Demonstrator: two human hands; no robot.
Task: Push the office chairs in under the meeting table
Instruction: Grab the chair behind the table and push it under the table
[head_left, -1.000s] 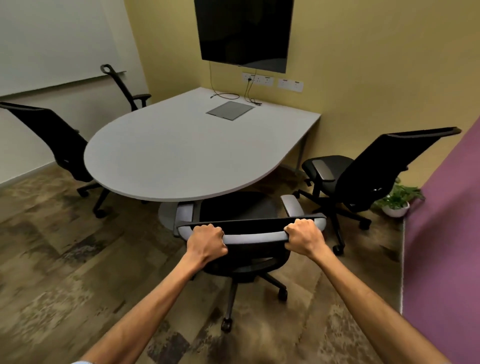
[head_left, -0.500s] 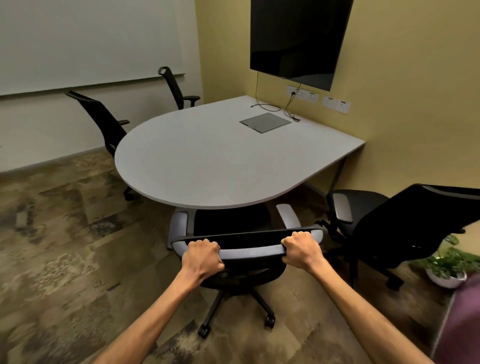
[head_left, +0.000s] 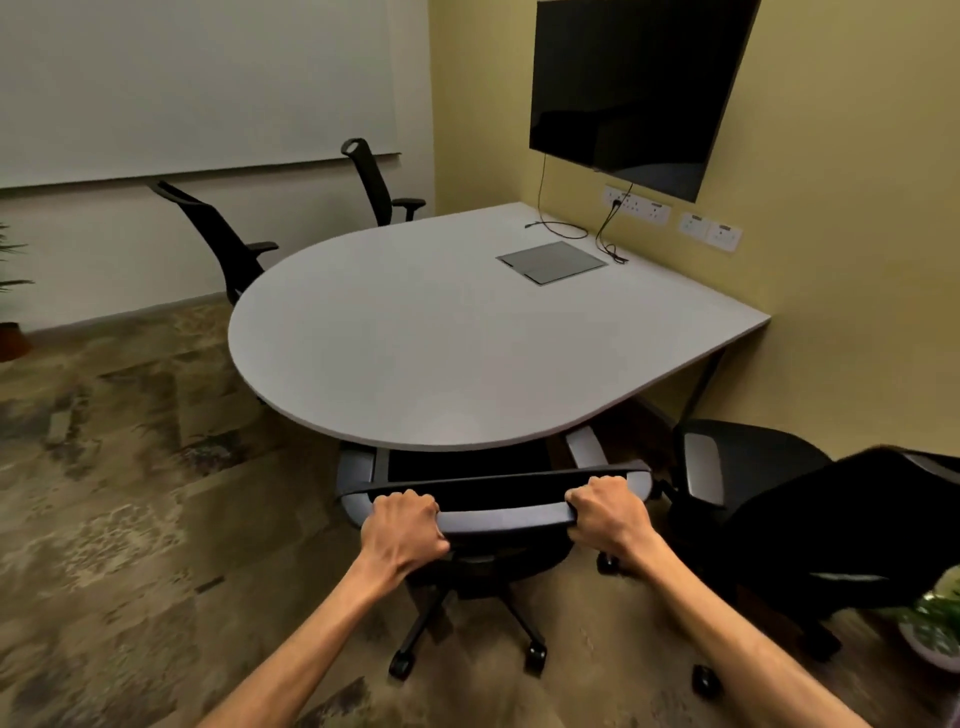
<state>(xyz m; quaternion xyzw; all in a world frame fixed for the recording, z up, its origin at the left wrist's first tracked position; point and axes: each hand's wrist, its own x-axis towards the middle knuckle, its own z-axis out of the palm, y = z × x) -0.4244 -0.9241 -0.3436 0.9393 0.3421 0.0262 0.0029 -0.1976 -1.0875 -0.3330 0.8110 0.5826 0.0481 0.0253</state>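
Observation:
A black office chair (head_left: 498, 499) with grey armrests stands right in front of me, its seat partly under the rounded end of the white meeting table (head_left: 415, 343). My left hand (head_left: 402, 527) grips the left end of the backrest's top bar. My right hand (head_left: 610, 517) grips the right end. A second black chair (head_left: 810, 525) stands to the right, away from the table edge. Two more black chairs, one (head_left: 228, 244) at the far left and one (head_left: 374, 182) behind it, stand on the table's far side.
A dark screen (head_left: 634, 88) hangs on the yellow wall above sockets and cables. A grey hatch (head_left: 550, 261) lies in the tabletop. A potted plant (head_left: 935, 623) stands low at the right edge, another plant (head_left: 10, 312) at the far left. Patterned carpet (head_left: 130, 519) spreads to the left.
The chair I hold has rolled further under the table. My view has swung to the left, so the right chair now sits near the frame's edge.

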